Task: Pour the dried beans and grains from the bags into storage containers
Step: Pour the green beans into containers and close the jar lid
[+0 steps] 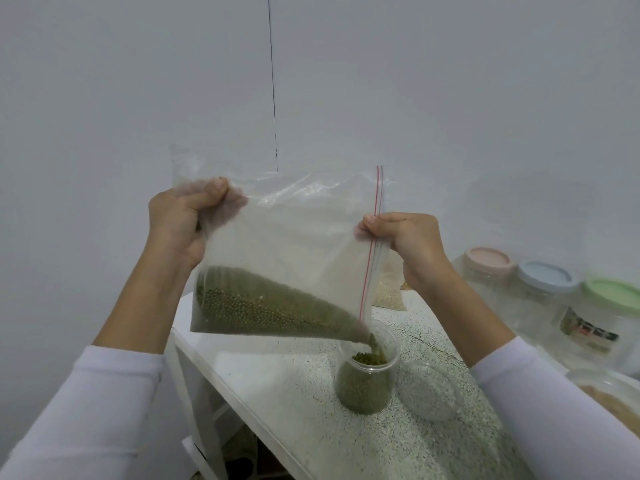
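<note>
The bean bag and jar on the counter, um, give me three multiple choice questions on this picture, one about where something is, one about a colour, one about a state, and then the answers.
1. Where does the loose clear lid lie?
A. on the counter right of the jar
B. on top of the jar
C. inside the bag

2. What colour is the lid of the lidded container nearest the right edge?
A. pink
B. blue
C. green

3. What is the zip bag doing?
A. lying sealed on the counter
B. tilted, beans streaming from its corner
C. hanging empty

Answers:
1 A, it lies flat beside the jar.
2 C, pink and blue stand further left.
3 B, left hand and right hand grip it while green beans fall into the jar.
</note>
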`<state>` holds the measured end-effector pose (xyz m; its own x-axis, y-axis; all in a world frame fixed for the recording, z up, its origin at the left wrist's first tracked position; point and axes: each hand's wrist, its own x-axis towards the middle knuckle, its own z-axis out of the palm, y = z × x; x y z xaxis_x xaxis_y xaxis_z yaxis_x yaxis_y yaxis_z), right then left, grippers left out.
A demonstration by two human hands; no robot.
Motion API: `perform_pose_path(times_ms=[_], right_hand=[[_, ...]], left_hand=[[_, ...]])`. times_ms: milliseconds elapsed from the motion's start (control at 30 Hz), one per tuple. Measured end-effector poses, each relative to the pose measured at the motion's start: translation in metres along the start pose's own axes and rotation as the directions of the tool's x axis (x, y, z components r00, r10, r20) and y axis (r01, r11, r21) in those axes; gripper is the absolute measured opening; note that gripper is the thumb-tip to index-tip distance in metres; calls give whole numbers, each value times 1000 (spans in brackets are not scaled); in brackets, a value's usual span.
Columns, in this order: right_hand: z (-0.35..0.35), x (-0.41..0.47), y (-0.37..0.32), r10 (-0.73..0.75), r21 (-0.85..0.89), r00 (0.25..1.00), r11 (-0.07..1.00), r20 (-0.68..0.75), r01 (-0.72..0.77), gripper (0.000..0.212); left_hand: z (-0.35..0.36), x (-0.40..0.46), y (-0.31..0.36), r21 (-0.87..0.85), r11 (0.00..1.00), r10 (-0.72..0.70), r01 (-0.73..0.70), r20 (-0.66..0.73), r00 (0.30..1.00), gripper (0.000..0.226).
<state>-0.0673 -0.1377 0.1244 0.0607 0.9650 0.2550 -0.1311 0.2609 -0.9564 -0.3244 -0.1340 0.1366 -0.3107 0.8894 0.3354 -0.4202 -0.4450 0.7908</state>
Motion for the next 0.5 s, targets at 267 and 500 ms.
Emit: perform_pose_path(times_ms=[267,500], right_hand=[[1,-3,-2,9,23,1000,1000,-3,-9,5],[2,-5,-1,16,21,1000,1000,21,-16,5]], left_hand=[[-1,-1,2,-4,1000,-10,10,-8,1000,26],[-3,-1,3,0,1000,-19,19,-29,999,31]])
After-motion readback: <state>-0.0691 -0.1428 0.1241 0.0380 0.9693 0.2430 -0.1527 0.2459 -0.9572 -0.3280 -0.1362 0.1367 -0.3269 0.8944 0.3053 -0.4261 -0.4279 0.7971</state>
